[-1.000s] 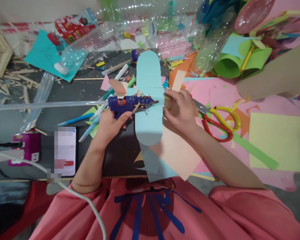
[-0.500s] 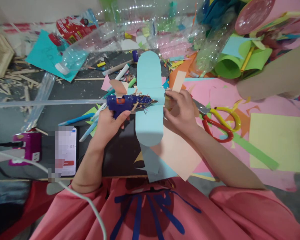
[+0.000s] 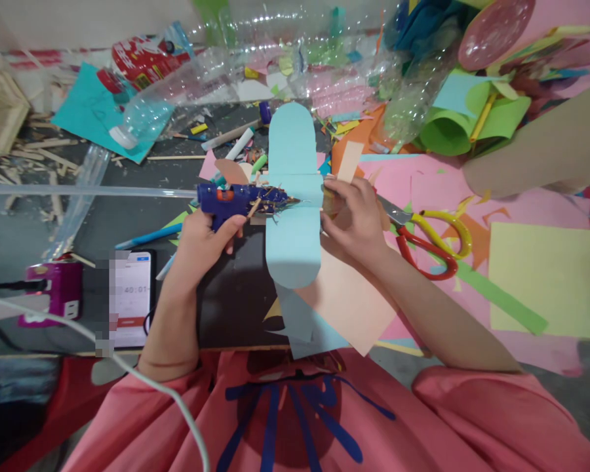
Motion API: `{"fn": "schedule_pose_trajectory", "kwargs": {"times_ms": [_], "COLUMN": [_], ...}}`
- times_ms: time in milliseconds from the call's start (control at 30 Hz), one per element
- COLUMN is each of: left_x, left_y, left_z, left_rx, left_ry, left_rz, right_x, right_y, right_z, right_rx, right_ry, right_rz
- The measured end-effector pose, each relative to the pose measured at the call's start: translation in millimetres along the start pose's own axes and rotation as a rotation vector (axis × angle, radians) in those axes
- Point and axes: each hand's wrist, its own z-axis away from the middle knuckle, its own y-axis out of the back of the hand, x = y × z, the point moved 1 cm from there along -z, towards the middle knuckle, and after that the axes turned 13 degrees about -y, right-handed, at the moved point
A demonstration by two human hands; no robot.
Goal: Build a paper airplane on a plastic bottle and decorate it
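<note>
Though partly beneath glue gun, blue cutout at right hand.

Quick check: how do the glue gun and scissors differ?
The glue gun is mostly blue; the scissors have one red and one yellow handle. The left hand grips the glue gun; the scissors lie near the right hand, their blades partly hidden. Both are hand tools.

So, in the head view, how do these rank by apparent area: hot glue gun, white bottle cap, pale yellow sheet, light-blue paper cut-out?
1. pale yellow sheet, largest
2. light-blue paper cut-out
3. hot glue gun
4. white bottle cap, smallest
</note>
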Motion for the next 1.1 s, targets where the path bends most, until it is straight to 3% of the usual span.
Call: {"fn": "schedule_pose_trajectory", "kwargs": {"times_ms": [533, 1100], "left_x": [14, 15], "left_y": [15.4, 26.4], "left_z": [0, 4], "left_rx": [0.045, 0.017], "left_ry": [0.047, 0.076], "left_rz": [0.062, -0.114], "right_x": [0, 0], "right_y": [-1, -3], "right_z": [0, 0], "right_rx": [0.007, 0.021], "right_ry": [0.001, -0.013], "right_rz": [0.004, 0.022]}}
